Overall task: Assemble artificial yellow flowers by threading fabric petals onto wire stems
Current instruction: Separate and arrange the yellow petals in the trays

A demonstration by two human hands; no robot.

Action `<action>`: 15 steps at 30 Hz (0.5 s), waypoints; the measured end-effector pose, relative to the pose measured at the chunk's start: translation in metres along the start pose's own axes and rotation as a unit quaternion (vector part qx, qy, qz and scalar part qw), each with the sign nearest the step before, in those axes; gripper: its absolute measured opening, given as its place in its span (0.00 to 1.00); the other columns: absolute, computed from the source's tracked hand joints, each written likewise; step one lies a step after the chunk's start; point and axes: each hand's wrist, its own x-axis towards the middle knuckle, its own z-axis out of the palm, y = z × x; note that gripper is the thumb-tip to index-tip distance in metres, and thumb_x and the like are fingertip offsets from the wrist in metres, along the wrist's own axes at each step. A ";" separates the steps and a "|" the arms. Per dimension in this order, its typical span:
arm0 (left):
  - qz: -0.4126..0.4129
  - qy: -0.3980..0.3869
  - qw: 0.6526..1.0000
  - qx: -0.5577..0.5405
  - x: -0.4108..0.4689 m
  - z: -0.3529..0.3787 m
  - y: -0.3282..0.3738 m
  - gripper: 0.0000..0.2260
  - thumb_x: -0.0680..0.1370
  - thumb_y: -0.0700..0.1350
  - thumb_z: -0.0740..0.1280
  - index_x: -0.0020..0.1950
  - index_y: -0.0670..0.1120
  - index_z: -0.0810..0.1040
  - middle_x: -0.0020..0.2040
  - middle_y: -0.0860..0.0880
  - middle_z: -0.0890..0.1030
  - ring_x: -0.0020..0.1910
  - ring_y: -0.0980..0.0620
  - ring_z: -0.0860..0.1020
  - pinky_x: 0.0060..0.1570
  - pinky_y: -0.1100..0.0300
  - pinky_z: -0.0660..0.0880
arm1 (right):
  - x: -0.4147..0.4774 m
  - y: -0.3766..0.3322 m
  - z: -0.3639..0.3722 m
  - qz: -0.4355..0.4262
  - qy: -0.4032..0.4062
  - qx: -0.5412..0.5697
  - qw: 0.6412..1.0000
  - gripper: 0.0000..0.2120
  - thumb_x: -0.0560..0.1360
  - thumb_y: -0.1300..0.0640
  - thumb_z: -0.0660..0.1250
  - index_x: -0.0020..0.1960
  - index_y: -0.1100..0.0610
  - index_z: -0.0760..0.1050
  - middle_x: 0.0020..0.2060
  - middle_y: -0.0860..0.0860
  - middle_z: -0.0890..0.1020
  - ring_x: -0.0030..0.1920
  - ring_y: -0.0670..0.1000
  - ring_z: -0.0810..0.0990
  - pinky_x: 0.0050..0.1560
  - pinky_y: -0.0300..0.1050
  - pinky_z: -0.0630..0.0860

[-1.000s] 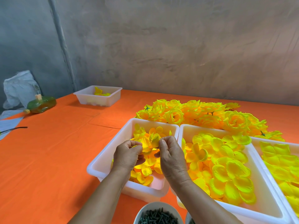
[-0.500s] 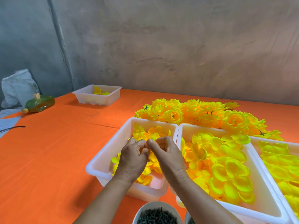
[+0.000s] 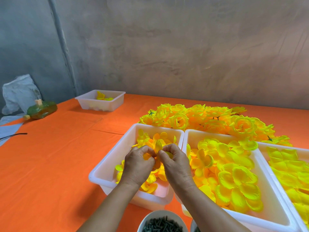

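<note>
Dark-green stem pieces (image 3: 160, 225) fill the white bowl (image 3: 161, 212) nearest us, so we judge plenty of flowers are yet to be made. Just beyond it our hands meet over the left tray (image 3: 113, 153). The left hand (image 3: 138, 164) and the right hand (image 3: 177, 166) are both curled, their fingertips almost touching, and they pinch a small yellow petal (image 3: 158, 144) between them. We cannot tell whether a wire stem is already in that grip, since the fingers hide it. To the right, the middle tray (image 3: 190, 138) holds larger petals and the right tray (image 3: 284, 147) is stacked with the largest, both well stocked. Farther back a broad pile of finished flowers (image 3: 200, 118) lies on the orange cloth (image 3: 58, 164), which shows many are done. At the far left a spare tray (image 3: 93, 102) holds only a few petals. We reckon this flower is at its first layer
</note>
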 end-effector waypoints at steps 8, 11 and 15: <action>-0.122 0.023 0.991 -0.056 0.009 0.001 -0.004 0.09 0.75 0.40 0.68 0.37 0.50 0.82 0.36 0.50 0.84 0.27 0.52 0.83 0.35 0.61 0.80 | -0.002 -0.002 0.003 -0.059 0.022 0.042 0.997 0.09 0.77 0.63 0.66 0.39 0.53 0.74 0.33 0.47 0.79 0.37 0.53 0.79 0.44 0.57 0.78; -0.146 0.053 0.985 -0.076 0.010 -0.003 -0.005 0.10 0.74 0.38 0.67 0.36 0.49 0.82 0.37 0.52 0.84 0.27 0.52 0.83 0.40 0.54 0.83 | 0.002 0.000 0.000 -0.027 0.088 0.091 0.992 0.06 0.79 0.61 0.64 0.43 0.55 0.73 0.37 0.51 0.81 0.40 0.55 0.81 0.45 0.61 0.79; -0.120 -0.025 0.992 -0.037 0.008 -0.002 -0.004 0.11 0.71 0.39 0.67 0.33 0.53 0.83 0.29 0.53 0.82 0.27 0.51 0.83 0.37 0.53 0.83 | 0.008 0.000 -0.004 0.020 0.130 0.153 0.979 0.05 0.79 0.63 0.63 0.44 0.57 0.73 0.42 0.62 0.80 0.45 0.66 0.80 0.46 0.66 0.78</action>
